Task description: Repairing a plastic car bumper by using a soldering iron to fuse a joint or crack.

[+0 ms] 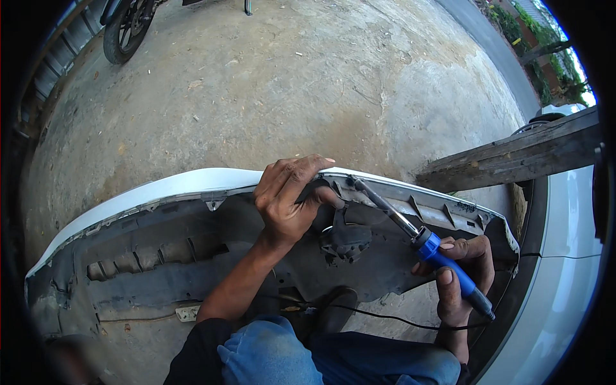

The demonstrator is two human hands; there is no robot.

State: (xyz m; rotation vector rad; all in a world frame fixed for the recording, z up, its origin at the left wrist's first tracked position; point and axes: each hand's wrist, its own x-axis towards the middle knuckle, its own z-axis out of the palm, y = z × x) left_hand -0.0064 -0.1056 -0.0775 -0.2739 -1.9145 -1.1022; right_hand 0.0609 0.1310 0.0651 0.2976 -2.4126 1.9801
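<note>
A car bumper [179,185], white outside and dark grey inside, spans the view in front of my knees with its inner side facing me. My left hand [285,202] is closed on its upper edge near the middle, fingers over the white rim and thumb on the inner side. In my right hand [465,276] is a soldering iron [427,244] with a blue handle and a long metal shaft. Its tip meets the bumper's inner edge just right of my left thumb, where the plastic looks dark. A black rounded part [345,240] sits on the inside below.
A black cord [398,317] runs from the iron across my legs. A pale power socket [187,313] lies on the floor at lower left. A wooden beam [513,151] juts in from the right, above a white car [571,224]. A motorcycle wheel [128,32] stands at far left.
</note>
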